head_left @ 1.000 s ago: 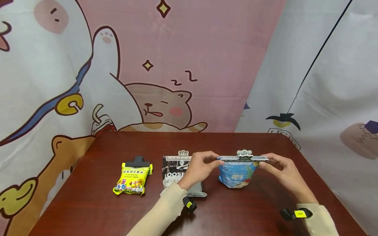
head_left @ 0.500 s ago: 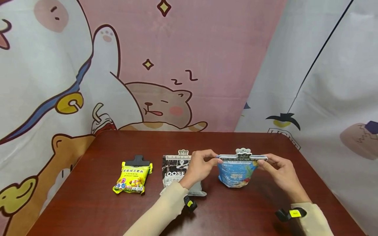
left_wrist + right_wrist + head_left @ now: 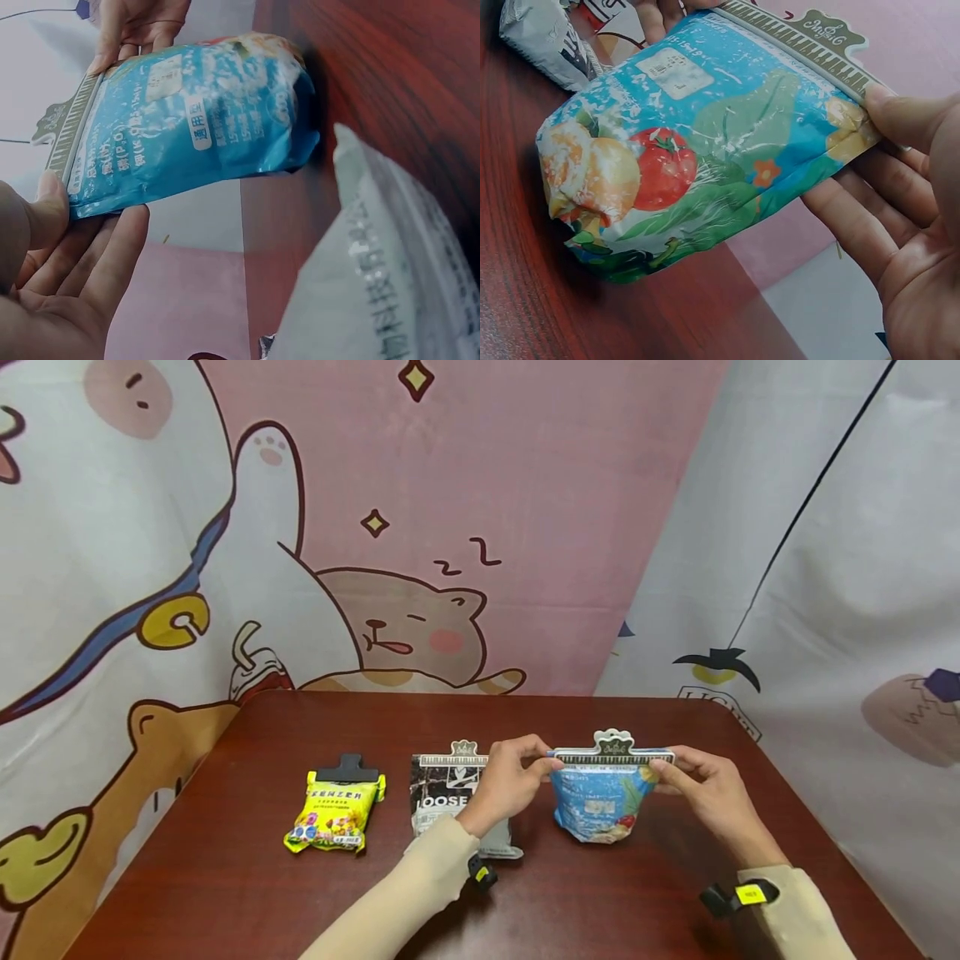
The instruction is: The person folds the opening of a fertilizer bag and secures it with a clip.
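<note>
A blue bag [image 3: 598, 802] with printed vegetables stands upright at the right of the table, its top edge clamped in a long clip [image 3: 613, 757] with a piano-key pattern. My left hand [image 3: 508, 781] pinches the left end of the clip and bag top between thumb and fingers. At the other end my right hand [image 3: 712, 793] pinches the clip and the bag's corner the same way. In the left wrist view the thumb presses the clip's near end, with fingers behind the bag [image 3: 195, 120]. Tomatoes and leaves show on the bag [image 3: 705, 142] in the right wrist view.
Left of the blue bag, partly behind my left arm, lies a black-and-grey bag [image 3: 435, 793] with a similar clip. Farther left is a yellow bag [image 3: 334, 814] closed by a black clip [image 3: 349, 768]. The reddish-brown table [image 3: 225, 893] ends at a cartoon-print cloth [image 3: 540, 527].
The clip has tilted from nearly flat to more upright, so its decorated face shows more. Both hands have shifted slightly left and up with it, keeping their pinch.
</note>
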The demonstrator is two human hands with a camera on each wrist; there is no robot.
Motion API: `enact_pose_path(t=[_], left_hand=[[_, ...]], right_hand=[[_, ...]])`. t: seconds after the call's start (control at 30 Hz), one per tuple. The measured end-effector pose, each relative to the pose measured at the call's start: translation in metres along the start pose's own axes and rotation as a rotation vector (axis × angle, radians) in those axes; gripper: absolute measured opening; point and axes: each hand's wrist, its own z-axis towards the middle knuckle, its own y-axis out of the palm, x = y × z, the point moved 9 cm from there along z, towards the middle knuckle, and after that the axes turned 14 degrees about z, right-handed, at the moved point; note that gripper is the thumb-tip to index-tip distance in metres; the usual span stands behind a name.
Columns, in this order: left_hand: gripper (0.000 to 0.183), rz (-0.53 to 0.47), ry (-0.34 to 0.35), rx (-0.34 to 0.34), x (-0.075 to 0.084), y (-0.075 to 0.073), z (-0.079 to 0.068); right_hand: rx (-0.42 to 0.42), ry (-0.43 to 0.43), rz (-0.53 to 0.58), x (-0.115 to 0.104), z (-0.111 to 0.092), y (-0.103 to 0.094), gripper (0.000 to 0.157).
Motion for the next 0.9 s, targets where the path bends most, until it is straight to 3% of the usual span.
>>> enact_pose_path(t=[0.2, 0.4, 0.9], left_hand=[[0.01, 0.015, -0.006, -0.03, 0.001, 0.003, 0.0], [0.011, -0.036, -0.048, -0.048, -0.003, 0.007, 0.006], [0.013, 0.014, -0.222, -0.144, -0.013, 0.011, 0.026]], right_hand=[[-0.026, 0.089, 0.034, 0.005, 0.003, 0.001, 0.038], [-0.05, 0.178, 0.064, 0.011, 0.006, 0.002, 0.048], [-0.1, 0.361, 0.187, 0.043, 0.024, 0.007, 0.063]])
